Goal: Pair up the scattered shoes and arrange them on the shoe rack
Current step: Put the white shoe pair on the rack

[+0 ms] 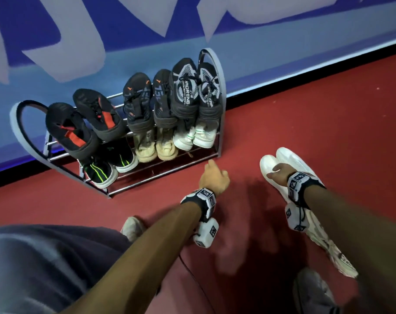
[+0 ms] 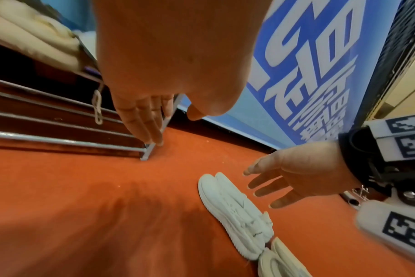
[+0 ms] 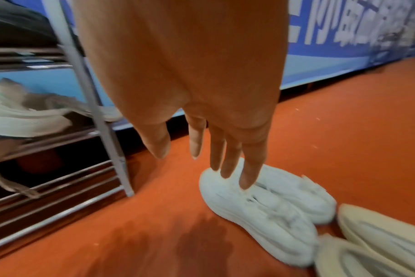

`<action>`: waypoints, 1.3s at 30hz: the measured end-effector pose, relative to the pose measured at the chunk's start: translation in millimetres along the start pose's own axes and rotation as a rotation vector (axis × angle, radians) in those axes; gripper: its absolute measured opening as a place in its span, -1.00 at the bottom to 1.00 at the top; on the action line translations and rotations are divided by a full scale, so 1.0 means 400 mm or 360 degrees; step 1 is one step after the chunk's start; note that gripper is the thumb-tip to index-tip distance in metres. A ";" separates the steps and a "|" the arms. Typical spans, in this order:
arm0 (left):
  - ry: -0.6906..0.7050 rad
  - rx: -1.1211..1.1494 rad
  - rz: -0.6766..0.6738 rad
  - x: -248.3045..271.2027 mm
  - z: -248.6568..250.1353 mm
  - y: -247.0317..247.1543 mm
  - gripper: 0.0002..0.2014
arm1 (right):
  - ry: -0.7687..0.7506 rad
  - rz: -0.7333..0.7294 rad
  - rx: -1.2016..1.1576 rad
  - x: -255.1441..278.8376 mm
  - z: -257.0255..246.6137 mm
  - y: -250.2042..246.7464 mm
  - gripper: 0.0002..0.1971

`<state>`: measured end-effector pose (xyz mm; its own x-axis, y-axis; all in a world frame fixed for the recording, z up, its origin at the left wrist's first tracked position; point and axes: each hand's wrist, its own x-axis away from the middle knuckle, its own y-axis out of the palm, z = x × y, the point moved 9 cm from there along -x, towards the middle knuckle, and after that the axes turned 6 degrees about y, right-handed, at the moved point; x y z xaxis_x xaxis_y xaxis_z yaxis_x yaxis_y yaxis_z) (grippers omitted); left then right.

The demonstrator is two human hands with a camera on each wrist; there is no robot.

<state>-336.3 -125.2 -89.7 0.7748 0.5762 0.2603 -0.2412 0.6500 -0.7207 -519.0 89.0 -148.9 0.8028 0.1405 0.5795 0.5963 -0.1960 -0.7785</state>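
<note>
A white pair of shoes (image 1: 291, 158) (image 2: 235, 211) (image 3: 261, 206) lies side by side on the red floor, right of the shoe rack (image 1: 217, 64). My right hand (image 1: 276, 172) (image 3: 194, 159) hovers just over their toes with straight, spread fingers and holds nothing. A cream pair (image 1: 328, 248) (image 3: 367, 243) lies behind them, partly under my right arm. My left hand (image 1: 212, 171) (image 2: 171, 127) is empty, its fingers reaching down by the right end of the rack's bare bottom rails (image 2: 66, 142). The two upper tiers each hold three pairs.
A blue wall banner (image 1: 283, 41) runs right behind the rack. Red floor (image 1: 328, 105) stretches open to the right. My knee in dark cloth (image 1: 45, 257) fills the lower left, and my own grey shoes (image 1: 312, 291) sit at the bottom edge. A lace (image 2: 97, 106) dangles from the middle tier.
</note>
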 end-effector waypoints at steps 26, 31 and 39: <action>-0.0481 0.0286 -0.0719 -0.137 0.059 0.685 -0.32 | 0.0758 0.0284 -0.0293 -0.274 0.478 0.045 -0.18; -0.0551 0.0386 -0.0640 -0.136 0.030 0.678 -0.33 | 0.0726 0.0233 -0.0144 -0.272 0.437 0.085 -0.28; -0.0562 0.0118 -0.0429 -0.182 -0.037 0.628 -0.29 | 0.0618 -0.0104 -0.0680 -0.246 0.350 0.245 -0.44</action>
<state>-444.7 -11.3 -299.3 0.5717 0.5068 0.6453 -0.1094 0.8265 -0.5522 -538.9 191.9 -316.1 0.6560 -0.1851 0.7318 0.5250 -0.5846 -0.6185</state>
